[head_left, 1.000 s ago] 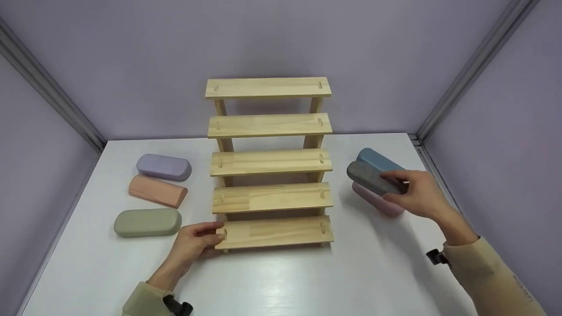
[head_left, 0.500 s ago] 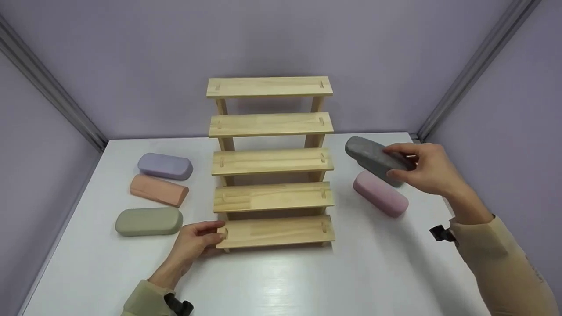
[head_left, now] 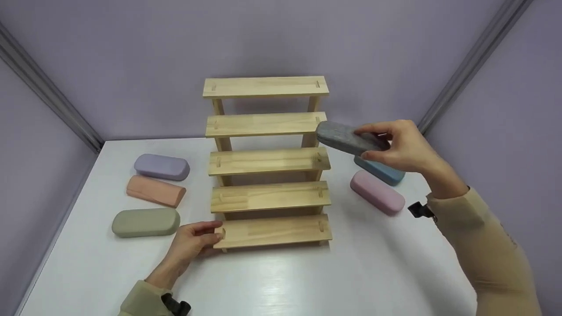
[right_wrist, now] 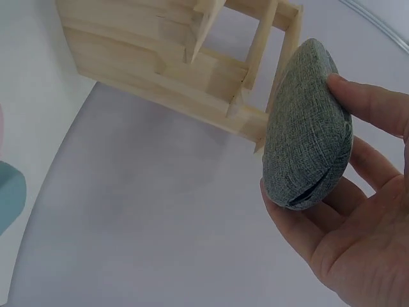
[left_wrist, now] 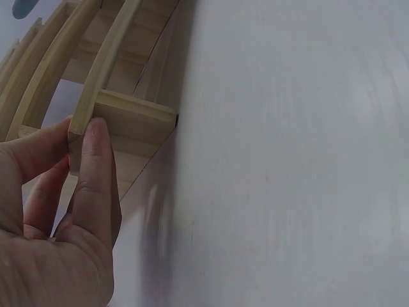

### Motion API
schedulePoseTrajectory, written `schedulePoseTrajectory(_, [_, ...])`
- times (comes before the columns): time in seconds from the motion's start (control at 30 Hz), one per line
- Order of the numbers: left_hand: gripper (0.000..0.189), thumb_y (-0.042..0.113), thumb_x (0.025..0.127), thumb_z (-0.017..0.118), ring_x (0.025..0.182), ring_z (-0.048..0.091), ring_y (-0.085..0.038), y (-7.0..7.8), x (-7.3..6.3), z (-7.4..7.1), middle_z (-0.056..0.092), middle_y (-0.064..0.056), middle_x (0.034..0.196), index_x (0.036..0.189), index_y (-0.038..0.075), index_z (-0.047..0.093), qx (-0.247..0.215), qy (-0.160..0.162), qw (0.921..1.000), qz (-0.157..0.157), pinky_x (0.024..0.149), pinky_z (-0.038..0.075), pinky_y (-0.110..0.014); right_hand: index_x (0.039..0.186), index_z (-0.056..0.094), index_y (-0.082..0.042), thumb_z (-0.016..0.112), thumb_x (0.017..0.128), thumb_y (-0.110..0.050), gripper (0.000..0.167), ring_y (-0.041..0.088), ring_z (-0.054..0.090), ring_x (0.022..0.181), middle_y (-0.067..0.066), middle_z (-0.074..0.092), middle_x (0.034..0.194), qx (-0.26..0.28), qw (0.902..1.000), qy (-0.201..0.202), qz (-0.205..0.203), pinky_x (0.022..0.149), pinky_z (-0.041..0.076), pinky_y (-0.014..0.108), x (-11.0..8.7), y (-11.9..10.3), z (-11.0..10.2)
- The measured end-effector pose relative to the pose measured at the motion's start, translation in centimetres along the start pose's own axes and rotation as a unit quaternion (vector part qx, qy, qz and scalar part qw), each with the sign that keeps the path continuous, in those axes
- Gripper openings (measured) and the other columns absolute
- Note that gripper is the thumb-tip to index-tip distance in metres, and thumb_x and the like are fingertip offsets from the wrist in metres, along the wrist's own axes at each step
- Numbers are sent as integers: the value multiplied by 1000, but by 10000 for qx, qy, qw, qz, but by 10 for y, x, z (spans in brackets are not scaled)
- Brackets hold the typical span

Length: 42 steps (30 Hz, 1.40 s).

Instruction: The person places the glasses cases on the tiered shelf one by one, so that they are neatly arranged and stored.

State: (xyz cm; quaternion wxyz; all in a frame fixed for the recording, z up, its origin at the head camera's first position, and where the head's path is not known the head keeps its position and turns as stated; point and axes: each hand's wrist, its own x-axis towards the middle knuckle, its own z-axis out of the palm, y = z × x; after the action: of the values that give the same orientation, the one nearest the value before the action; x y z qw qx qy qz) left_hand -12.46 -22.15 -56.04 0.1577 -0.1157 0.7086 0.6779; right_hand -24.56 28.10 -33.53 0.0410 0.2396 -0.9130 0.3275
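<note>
A grey case (head_left: 340,136), textured like cloth in the right wrist view, hangs in the air at the right side of a wooden rack (head_left: 268,161), well off the surface (head_left: 281,285). The right hand (head_left: 401,145) pinches it by its right end, thumb on the near side and fingers on the far side, leaving the left end free and pointing at the rack. That free end overlaps the right tip of the second shelf (head_left: 263,124) from the top in the head view; whether the two touch cannot be told. The case's long axis runs mostly left to right, its free end angled slightly away from the person, a little askew of the shelves, which also run left to right. The rack lies to the right hand's left, and that hand is by far the nearer to the case. Across the rack, the left hand (head_left: 189,241) pinches the left end of the bottom shelf (head_left: 272,231). Below the grey case, blue (head_left: 382,171) and pink (head_left: 377,193) cases rest on the surface; purple (head_left: 161,167), orange (head_left: 156,191) and green (head_left: 146,222) ones line the left.
</note>
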Motion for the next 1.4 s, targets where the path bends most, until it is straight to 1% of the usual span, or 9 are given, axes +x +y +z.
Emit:
schedulePoseTrajectory(0.17, [52, 4, 100, 81, 98, 79, -10, 1, -2, -4, 80, 0, 110, 149, -6, 68, -96, -154, 9998, 30, 84, 71, -27, 131, 85, -14, 89, 85, -1, 48, 26, 70, 100, 15, 82, 128, 170, 9997, 8, -202, 81, 53, 9, 24, -13, 4])
schedulePoseTrajectory(0.3, [51, 3, 100, 82, 97, 80, -9, 2, -2, -5, 81, 2, 109, 148, -6, 69, -117, -120, 9999, 23, 84, 71, -25, 132, 85, -15, 90, 86, -3, 48, 24, 72, 104, 15, 82, 130, 287, 9990, -53, -325, 83, 53, 10, 45, -24, 7])
schedulePoseTrajectory(0.37, [50, 3, 99, 82, 97, 80, -9, 3, -1, -4, 82, 1, 109, 147, -6, 70, -82, -88, 9999, 38, 84, 70, -24, 133, 84, -15, 90, 87, -4, 47, 22, 72, 102, 15, 82, 130, 325, 9986, -74, -408, 81, 53, 10, 56, -32, 8])
schedulePoseTrajectory(0.53, [48, 2, 99, 80, 98, 79, -10, 4, 0, -2, 80, -2, 112, 146, -6, 70, 7, -22, 10000, 66, 83, 70, -23, 132, 85, -14, 87, 86, -2, 48, 18, 70, 98, 14, 82, 128, 408, 9973, -116, -604, 79, 51, 13, 85, -52, 11])
schedulePoseTrajectory(0.77, [48, 2, 100, 79, 98, 78, -11, 6, -1, -2, 78, -4, 112, 147, -4, 71, 129, 17, 9999, 83, 82, 69, -22, 135, 84, -15, 86, 87, -5, 49, 18, 70, 100, 12, 82, 131, 226, 9964, -297, -765, 82, 51, 15, 128, -77, 20])
schedulePoseTrajectory(0.9, [49, 3, 100, 80, 97, 78, -10, 8, -3, -2, 79, -3, 111, 147, -4, 71, 145, -4, 9999, 47, 81, 69, -23, 137, 83, -15, 84, 87, -7, 51, 19, 70, 101, 12, 81, 135, 320, 9954, -398, -807, 82, 51, 16, 152, -87, 27])
schedulePoseTrajectory(1.13, [47, 6, 100, 81, 97, 78, -9, 11, -6, -3, 80, -1, 112, 146, -2, 72, 286, -51, 9996, 58, 79, 68, -21, 138, 82, -16, 82, 87, -9, 51, 15, 69, 108, 7, 81, 138, 339, 9931, -588, -952, 91, 52, 18, 191, -103, 45])
schedulePoseTrajectory(1.23, [47, 5, 100, 82, 97, 79, -8, 10, -8, -2, 80, 0, 112, 146, -3, 72, 244, -85, 9996, 57, 80, 68, -21, 138, 82, -15, 82, 86, -8, 52, 13, 68, 107, 7, 81, 136, 430, 9919, -695, -969, 92, 52, 18, 204, -111, 52])
schedulePoseTrajectory(1.4, [49, 5, 100, 80, 98, 80, -9, 7, -13, -3, 81, -1, 111, 147, -5, 70, 197, -179, 9996, 78, 82, 69, -22, 137, 82, -14, 82, 85, -8, 52, 8, 63, 104, 7, 82, 133, 333, 9901, -769, -1129, 92, 49, 18, 219, -126, 66])
